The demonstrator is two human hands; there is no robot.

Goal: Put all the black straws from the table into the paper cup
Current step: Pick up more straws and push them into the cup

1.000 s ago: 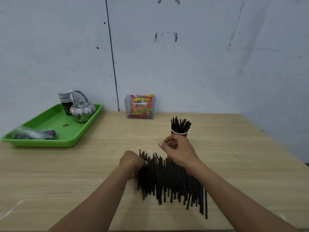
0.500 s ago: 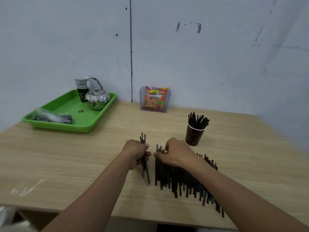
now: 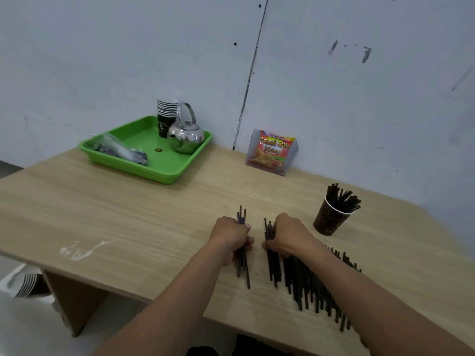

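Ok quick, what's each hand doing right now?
Left hand: closed around a small bunch of straws.
Right hand: fingers curled round the edge of the straw pile.

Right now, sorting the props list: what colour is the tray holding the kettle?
Bright green; the tray shows best in the head view.

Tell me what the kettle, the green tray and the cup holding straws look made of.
Kettle: polished metal, likely stainless steel; its mirror-like body shows bright highlights. Green tray: plastic by the look, one uniform colour with a smooth moulded rim. Cup: probably paper, a dark matt printed wall with a thin white rolled lip.
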